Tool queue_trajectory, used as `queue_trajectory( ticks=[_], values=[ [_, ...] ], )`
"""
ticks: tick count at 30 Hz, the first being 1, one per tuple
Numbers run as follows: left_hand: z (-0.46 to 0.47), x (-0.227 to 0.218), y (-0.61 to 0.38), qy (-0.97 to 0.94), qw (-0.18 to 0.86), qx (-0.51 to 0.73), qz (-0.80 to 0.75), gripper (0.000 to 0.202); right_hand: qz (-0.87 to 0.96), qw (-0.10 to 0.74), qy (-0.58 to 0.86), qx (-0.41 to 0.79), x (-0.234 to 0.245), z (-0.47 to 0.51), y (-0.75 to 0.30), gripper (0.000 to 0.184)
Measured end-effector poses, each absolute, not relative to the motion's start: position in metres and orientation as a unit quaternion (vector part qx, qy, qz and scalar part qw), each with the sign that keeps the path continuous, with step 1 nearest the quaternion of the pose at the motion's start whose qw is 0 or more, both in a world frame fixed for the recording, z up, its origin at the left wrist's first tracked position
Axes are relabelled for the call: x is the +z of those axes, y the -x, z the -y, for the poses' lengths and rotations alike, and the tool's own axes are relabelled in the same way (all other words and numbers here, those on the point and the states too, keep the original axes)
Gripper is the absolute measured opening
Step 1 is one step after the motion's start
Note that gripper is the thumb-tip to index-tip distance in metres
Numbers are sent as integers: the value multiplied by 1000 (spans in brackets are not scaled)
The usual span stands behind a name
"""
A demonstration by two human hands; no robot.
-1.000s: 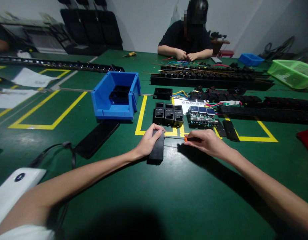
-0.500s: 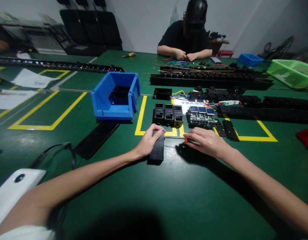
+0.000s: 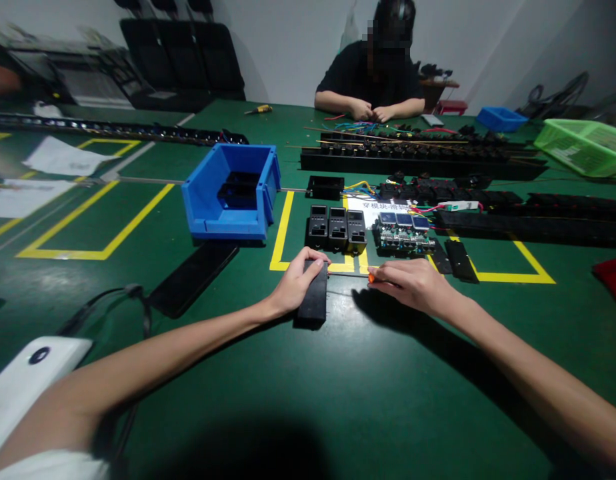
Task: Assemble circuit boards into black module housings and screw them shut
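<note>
My left hand (image 3: 299, 283) is closed around a black rectangular plastic case (image 3: 313, 300) on the green table, thumb along its top. My right hand (image 3: 413, 283) pinches the orange handle of a slim screwdriver (image 3: 371, 278). Its thin shaft points left, toward the far end of the case by my left fingertips; whether the tip touches is too small to tell. Just beyond my hands, three black module housings (image 3: 337, 228) stand side by side. To their right lie green circuit boards (image 3: 405, 233) with small screens.
A blue bin (image 3: 228, 230) with black parts stands left, a black phone-like slab (image 3: 194, 280) before it. Black strips with wires (image 3: 423, 160) fill the right back, near a green basket (image 3: 583, 147). Across the table, a person (image 3: 371, 80) works with both hands. A white device (image 3: 38, 367) lies near my left arm.
The black case has shifted very slightly. My right hand has turned a little around the orange handle. Both hands keep their grip.
</note>
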State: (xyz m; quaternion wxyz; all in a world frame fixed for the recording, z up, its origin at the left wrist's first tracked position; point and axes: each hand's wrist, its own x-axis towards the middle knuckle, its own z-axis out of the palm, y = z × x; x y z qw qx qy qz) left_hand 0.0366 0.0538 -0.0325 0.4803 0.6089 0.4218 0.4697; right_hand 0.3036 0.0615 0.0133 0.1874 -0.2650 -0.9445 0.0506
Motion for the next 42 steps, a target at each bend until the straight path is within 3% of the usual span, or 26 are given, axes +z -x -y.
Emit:
queue_trajectory(
  ticks=[6, 11, 14, 21, 24, 33, 42],
  values=[
    [-54, -33, -36, -617, 474, 468, -417, 22, 867, 210, 352, 284, 20, -60, -298, 26],
    [-53, -36, -36, -607, 503, 464, -403, 24, 800, 210, 398, 398, 27, -60, -293, 33],
    [-53, -36, -36, -609, 500, 465, -404, 23, 809, 208, 398, 379, 27, -60, -294, 33],
    [-54, -35, -36, -612, 495, 460, -411, 24, 913, 231, 314, 122, 15, -62, -300, 20],
    [-53, -35, -36, -605, 501, 461, -412, 24, 930, 222, 286, 69, 9, -64, -302, 18],
    [-54, -37, -35, -605, 509, 464, -399, 24, 853, 221, 360, 306, 19, -61, -297, 29],
    [-53, -32, -37, -616, 495, 455, -410, 22, 767, 208, 417, 441, 24, -60, -292, 34]
  ],
)
